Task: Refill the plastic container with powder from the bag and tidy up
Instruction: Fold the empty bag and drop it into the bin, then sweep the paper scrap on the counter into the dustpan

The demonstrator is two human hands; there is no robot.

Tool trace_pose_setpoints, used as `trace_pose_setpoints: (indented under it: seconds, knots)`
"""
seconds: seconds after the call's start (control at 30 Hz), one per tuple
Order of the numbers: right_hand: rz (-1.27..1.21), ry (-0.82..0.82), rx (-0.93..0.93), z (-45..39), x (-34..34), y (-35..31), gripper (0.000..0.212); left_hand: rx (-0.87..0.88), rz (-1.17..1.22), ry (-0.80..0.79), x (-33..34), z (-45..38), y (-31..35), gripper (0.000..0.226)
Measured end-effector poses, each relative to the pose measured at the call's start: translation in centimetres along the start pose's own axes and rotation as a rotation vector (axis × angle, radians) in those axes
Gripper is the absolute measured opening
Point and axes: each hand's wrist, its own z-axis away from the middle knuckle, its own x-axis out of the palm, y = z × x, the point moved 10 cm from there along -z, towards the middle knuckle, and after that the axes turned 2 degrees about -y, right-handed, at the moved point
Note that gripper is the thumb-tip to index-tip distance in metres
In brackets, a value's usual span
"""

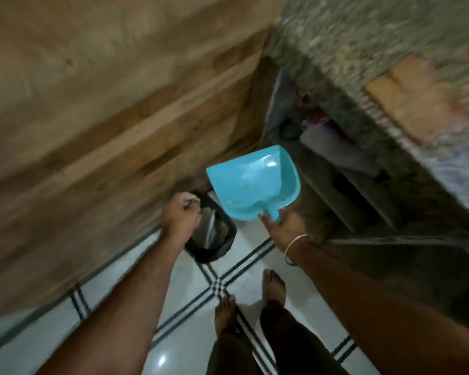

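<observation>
Head view, looking down, much blurred by motion. The right hand [282, 228], a bangle [298, 247] at its wrist, has its fingers wrapped around the short handle of a turquoise dustpan [252, 182]; the pan is held tilted above the white tiled floor [190, 334], and a few brown specks lie on its glossy inner face. The left hand [183, 215] is curled into a loose fist over the rim of a small black bin [214, 239], which stands on the floor against the wooden panel [106, 117]; whether those fingers pinch anything cannot be told. The bin's contents are indistinct. Items under the speckled stone worktop [363, 50] are too blurred to identify. Two bare feet [274, 285] stand at the lower edge.
</observation>
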Motion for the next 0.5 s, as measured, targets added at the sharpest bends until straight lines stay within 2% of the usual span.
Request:
trace_pose_setpoints:
  seconds: [0.17,0.23,0.37,0.5]
  knots:
    - [-0.087,0.07,-0.012,9.1,-9.5,-5.4,0.047,0.214,0.056,0.037,-5.3,7.5,17.0,0.023]
    - [-0.099,0.116,-0.039,12.0,-13.5,-7.2,0.044,0.269,0.043,-0.001,-5.4,10.2,22.5,0.022]
    - [-0.117,0.261,-0.017,16.2,-22.0,-8.0,0.048,0.43,0.031,-0.124,-2.2,15.0,31.5,0.018]
    - [-0.149,0.387,0.076,18.5,-29.1,-5.0,0.051,0.531,-0.035,-0.25,4.2,17.8,37.1,0.019]
